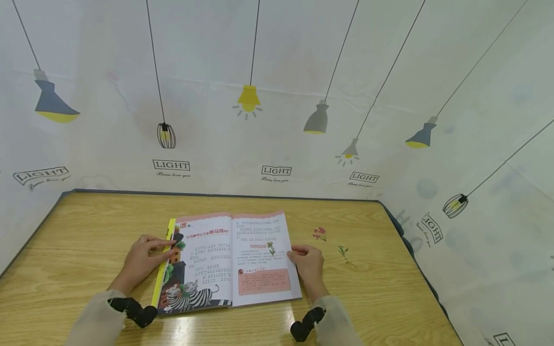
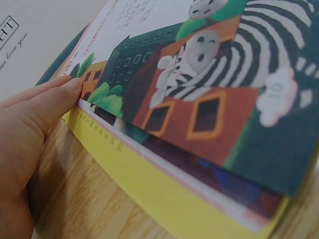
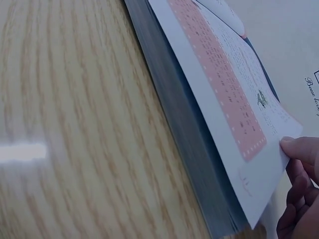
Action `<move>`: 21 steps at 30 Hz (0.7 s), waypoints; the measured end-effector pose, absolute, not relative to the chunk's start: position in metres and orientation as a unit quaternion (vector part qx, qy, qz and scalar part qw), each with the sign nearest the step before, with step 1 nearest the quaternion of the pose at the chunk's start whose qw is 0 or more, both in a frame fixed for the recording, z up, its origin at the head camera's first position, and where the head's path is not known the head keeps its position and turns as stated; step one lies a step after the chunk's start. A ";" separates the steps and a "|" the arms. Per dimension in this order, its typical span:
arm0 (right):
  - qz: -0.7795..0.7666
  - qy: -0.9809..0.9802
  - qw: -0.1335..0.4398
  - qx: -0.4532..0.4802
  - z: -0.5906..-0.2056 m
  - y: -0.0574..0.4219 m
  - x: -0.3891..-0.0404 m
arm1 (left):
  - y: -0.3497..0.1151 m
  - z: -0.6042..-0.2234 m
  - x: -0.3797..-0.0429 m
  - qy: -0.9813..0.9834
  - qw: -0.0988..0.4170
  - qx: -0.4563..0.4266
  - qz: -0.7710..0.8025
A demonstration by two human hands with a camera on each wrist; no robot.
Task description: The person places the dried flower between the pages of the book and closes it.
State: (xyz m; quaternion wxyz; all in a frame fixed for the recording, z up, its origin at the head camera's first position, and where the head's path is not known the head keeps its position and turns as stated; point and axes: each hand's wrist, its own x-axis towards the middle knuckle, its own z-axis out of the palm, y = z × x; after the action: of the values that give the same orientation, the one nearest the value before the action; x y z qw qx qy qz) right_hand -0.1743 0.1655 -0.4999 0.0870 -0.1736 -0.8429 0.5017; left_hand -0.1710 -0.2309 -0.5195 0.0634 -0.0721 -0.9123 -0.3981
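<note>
The book lies open on the worktop, between the two hands. Its small print is too fine to read in the head view, and the zebras at the foot of the left-hand leaf run off the frame in the left wrist view.

The left hand rests on the book's left margin, near the yellow strip; its fingers are fairly straight, tips on the leaf. The rest of that hand is cut off by the left wrist frame, and I cannot tell whether any finger reaches underneath.

The right hand pinches the outer edge of the right-hand page, thumb on top, the other fingers curled beneath and partly hidden. The right wrist view crops this hand at the frame edge and shows the page raised off the leaves below.

A sprig shows on that page; whether it is printed or laid there I cannot tell. Right of the hand, a red flower and a green stem lie on the worktop, fine detail blurred.

Both sleeves are cut off by the lower edge. On the backdrop, a "LIGHT" label is cropped at bottom right.
</note>
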 end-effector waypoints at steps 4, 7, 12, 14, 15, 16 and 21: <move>0.497 -0.844 0.092 -0.177 -0.498 0.165 -0.174 | -0.231 -0.520 -0.171 -0.913 0.064 -0.073 -0.396; 0.493 -0.846 0.095 -0.178 -0.496 0.165 -0.173 | -0.231 -0.521 -0.171 -0.913 0.066 -0.074 -0.396; 0.483 -0.852 0.108 -0.171 -0.495 0.165 -0.171 | -0.231 -0.520 -0.171 -0.912 0.064 -0.073 -0.399; 0.483 -0.852 0.113 -0.169 -0.495 0.165 -0.171 | -0.231 -0.520 -0.171 -0.911 0.063 -0.073 -0.400; 0.484 -0.851 0.115 -0.167 -0.496 0.165 -0.170 | -0.231 -0.520 -0.171 -0.912 0.062 -0.073 -0.400; 0.486 -0.850 0.117 -0.167 -0.496 0.165 -0.170 | -0.231 -0.520 -0.171 -0.912 0.061 -0.073 -0.399; 0.489 -0.848 0.116 -0.168 -0.496 0.164 -0.169 | -0.232 -0.521 -0.171 -0.913 0.063 -0.074 -0.397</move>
State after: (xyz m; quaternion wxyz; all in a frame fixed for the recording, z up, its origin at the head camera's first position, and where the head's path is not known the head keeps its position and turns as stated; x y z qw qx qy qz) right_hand -0.1693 0.1640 -0.4959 0.1158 -0.1681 -0.8478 0.4894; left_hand -0.1711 -0.2317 -0.5206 0.0626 -0.0743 -0.9128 -0.3966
